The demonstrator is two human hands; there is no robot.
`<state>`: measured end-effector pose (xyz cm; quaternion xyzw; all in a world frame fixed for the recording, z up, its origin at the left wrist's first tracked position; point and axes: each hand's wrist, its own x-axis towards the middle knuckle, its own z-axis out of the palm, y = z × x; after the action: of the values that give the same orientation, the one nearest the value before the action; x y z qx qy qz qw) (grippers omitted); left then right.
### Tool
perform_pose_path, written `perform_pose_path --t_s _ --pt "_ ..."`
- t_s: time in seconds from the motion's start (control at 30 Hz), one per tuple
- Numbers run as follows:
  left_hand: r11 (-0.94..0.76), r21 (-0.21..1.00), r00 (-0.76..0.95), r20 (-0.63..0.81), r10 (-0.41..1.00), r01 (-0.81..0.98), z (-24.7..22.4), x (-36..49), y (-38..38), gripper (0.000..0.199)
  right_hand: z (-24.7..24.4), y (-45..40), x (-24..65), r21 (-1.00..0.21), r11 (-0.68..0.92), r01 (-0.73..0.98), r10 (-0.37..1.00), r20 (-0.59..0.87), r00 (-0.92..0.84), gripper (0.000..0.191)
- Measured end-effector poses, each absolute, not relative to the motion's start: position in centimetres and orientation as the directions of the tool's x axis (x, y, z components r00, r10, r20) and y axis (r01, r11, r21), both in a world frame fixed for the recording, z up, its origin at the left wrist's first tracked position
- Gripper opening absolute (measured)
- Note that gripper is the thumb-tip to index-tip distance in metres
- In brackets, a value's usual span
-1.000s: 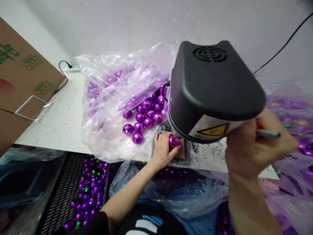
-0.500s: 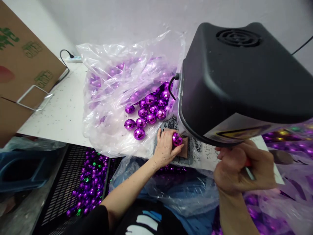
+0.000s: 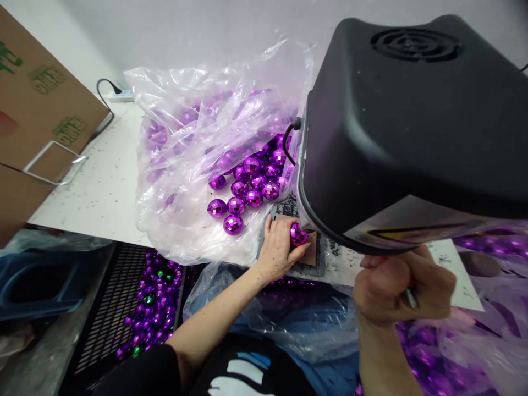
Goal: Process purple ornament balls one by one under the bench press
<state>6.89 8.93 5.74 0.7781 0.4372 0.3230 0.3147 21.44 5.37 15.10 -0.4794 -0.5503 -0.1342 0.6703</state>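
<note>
One purple ball (image 3: 298, 235) sits pinched in the left hand (image 3: 279, 246), thumb and fingers closed, over the brown pad (image 3: 312, 254); the right hand (image 3: 402, 286), by the black machine (image 3: 404, 132), fists a mostly hidden grey rod (image 3: 411, 298). A slack pinch could let that glossy ball slip; a tugged plastic bag (image 3: 169, 234) might roll the loose balls (image 3: 233, 224) beyond the left hand.

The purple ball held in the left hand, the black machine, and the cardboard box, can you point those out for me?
Purple ball (image 3: 297, 234): head view, on its shiny faceted side.
Black machine (image 3: 412, 126): head view, on its smooth casing.
Cardboard box (image 3: 39, 113): head view, on its printed side.
</note>
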Motion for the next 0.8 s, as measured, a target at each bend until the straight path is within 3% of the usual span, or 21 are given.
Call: perform_pose_path --t_s 0.3,0.53,0.8 --pt "-0.447 0.739 0.398 0.260 0.880 0.504 5.5 7.0 8.9 0.040 13.9 5.6 22.2 -0.431 0.526 0.733 0.302 0.901 0.313 0.026" --pt "-0.511 0.622 0.379 0.345 0.859 0.593 5.2 7.1 9.0 0.042 12.1 5.2 22.8 -0.449 0.488 0.748 0.366 0.884 0.292 0.016" --pt "-0.538 0.599 0.380 0.381 0.843 0.593 5.0 7.3 9.3 0.042 11.5 4.7 23.3 -0.440 0.481 0.758 0.409 0.878 0.250 0.011"
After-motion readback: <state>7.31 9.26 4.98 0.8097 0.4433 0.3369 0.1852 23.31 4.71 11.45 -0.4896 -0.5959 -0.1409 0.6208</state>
